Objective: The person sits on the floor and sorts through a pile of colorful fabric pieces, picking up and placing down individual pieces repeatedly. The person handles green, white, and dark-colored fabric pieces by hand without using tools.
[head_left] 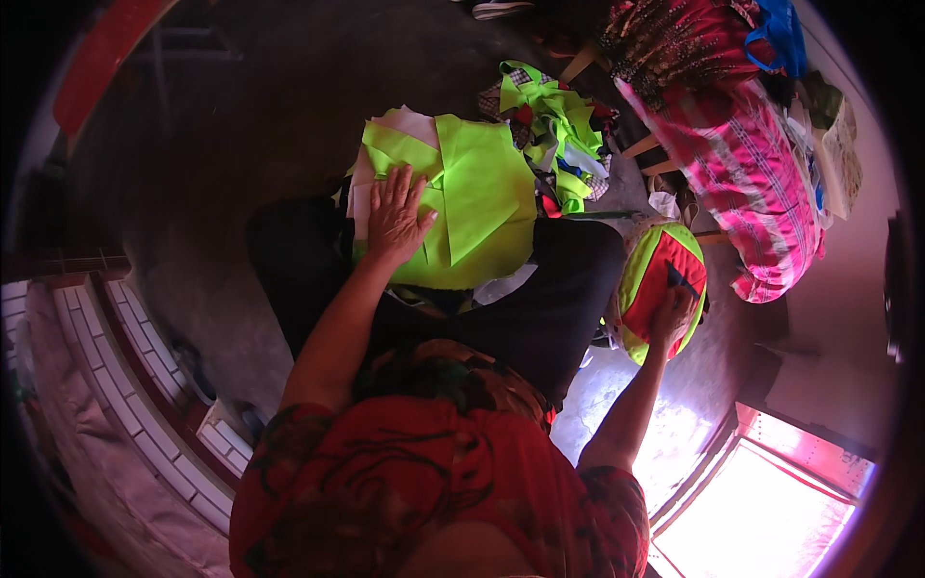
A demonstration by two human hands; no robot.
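Observation:
On my lap lies a stack of neon yellow-green fabric pieces, with some pale pink cloth at its left edge. My left hand rests flat on the stack's left part, fingers stretched out. To the right of my knee is a round, padded-looking thing covered in yellow-green and red cloth. My right hand is on its red part with the fingers curled in. A small dark shape shows just beyond those fingers; what it is and whether they grip it is unclear.
Beyond my right knee lies a heap of yellow-green, checked and red scraps. Pink plaid cloth covers wooden-legged furniture at the right, a blue bag at its far end. A bright opening is at the lower right.

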